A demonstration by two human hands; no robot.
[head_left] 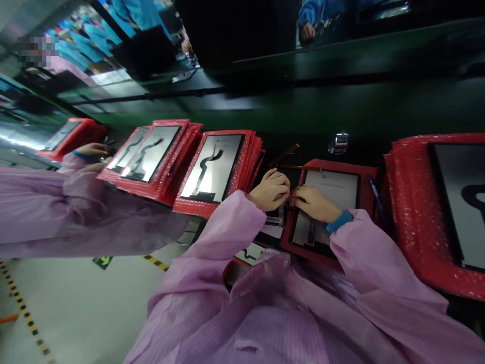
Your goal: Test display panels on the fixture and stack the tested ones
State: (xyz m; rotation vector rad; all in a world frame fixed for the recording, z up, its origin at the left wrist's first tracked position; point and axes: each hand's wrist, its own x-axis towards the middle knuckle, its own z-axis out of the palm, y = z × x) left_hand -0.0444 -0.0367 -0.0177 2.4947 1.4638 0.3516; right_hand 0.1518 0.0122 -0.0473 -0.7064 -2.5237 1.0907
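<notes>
My left hand (pixel 270 190) is closed, its fingertips pinched over the left edge of a flat panel (pixel 337 184). Right beside it, my right hand (pixel 316 203) has its fingers bent together above the same panel; whatever the fingertips hold is too small to make out. The panel lies on a red bubble-wrap sheet (pixel 369 189). Under my left hand is a dark piece with a barcode label (pixel 274 220). Thin brown strips (pixel 284 154) lie just beyond my hands.
Stacks of panels in red bubble wrap stand left (pixel 227 167) and right (pixel 413 212). A blue pen (pixel 375 192) and a shiny metallic object (pixel 340 143) lie nearby. At far left, a co-worker's hands (pixel 93 149) are beside other panels. More people are across the line.
</notes>
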